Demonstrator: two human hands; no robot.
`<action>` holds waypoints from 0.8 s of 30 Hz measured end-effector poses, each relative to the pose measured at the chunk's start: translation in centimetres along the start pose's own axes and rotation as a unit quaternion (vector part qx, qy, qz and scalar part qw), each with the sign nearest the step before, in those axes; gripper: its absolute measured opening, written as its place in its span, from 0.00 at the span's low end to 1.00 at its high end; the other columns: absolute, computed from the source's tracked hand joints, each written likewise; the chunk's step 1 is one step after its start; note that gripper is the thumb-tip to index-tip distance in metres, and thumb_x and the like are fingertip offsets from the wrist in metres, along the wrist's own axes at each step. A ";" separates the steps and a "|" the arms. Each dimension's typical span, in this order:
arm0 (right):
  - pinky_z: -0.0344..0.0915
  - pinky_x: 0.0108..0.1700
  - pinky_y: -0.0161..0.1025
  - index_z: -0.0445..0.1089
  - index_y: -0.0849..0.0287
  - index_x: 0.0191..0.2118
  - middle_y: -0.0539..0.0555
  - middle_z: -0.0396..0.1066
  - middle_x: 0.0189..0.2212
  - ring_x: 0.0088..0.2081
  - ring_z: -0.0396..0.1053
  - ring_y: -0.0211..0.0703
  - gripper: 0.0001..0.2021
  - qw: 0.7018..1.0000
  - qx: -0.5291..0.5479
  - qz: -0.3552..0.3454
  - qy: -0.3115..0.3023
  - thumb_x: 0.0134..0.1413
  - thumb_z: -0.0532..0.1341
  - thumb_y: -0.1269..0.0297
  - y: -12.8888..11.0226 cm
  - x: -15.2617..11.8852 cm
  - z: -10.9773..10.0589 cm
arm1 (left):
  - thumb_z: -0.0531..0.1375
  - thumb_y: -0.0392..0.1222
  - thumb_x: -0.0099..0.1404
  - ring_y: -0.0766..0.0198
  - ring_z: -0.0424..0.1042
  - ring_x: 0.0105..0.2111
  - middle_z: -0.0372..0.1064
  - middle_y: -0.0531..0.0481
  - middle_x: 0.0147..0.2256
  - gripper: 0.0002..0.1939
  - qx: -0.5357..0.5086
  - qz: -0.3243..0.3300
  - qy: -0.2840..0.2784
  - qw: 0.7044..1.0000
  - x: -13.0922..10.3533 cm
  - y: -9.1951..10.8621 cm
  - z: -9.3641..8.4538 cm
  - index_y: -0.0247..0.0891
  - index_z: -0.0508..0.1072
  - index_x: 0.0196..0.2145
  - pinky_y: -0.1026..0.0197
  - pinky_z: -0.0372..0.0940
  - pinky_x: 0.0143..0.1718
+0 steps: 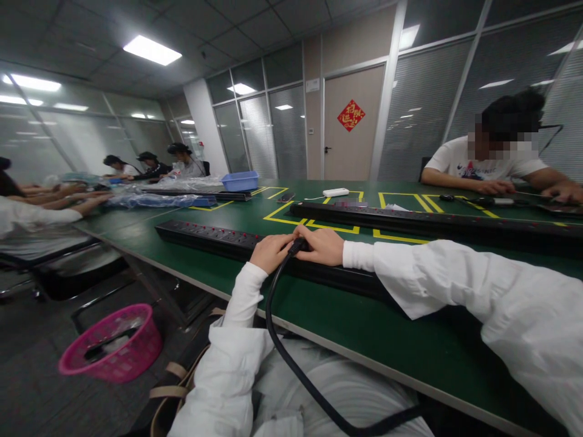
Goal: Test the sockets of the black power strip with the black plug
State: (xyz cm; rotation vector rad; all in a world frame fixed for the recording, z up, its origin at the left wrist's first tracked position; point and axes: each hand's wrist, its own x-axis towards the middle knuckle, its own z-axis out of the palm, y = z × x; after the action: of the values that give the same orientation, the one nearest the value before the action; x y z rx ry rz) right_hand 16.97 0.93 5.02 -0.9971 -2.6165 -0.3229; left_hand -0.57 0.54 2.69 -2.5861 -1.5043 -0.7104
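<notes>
The black power strip (223, 240) lies on the green table (328, 321) directly before me, near the table's front edge, its row of sockets and red marks facing up; a black plug (298, 245) stands at its upper face between my two hands, and I cannot tell whether it is seated in a socket; a thick black cable (269, 303) runs from the plug down over the table edge and across my lap. My right hand (322, 246) is curled round the plug, thumb and fingers closed on it; my left hand (272, 252) rests over the strip, touching its fellow beside the plug, though I cannot tell how its fingertips are set. Beyond lies a second black strip (437, 224); behind it, a white adapter (336, 193); farther left, a blue basket (240, 181) near clear plastic wrapping (146, 199); a co-worker (455, 159) sits across at right; a pink basket (136, 353) stands on the floor at left.
</notes>
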 end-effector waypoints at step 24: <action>0.50 0.27 0.33 0.57 0.55 0.44 0.52 0.70 0.30 0.31 0.67 0.46 0.18 1.000 -0.006 -0.006 -0.009 0.52 0.49 0.49 0.0 0.0 -0.2 | 0.44 0.46 0.63 0.61 0.67 0.41 0.69 0.51 0.39 0.15 0.015 -0.002 0.000 1.000 0.0 -0.1 0.2 0.43 0.68 0.40 0.62 0.58 0.40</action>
State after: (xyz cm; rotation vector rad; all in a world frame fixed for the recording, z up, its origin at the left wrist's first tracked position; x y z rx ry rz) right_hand 17.03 0.83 5.21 -0.9930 -2.6409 -0.3337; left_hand -0.59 0.68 2.52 -2.5632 -1.5083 -0.6827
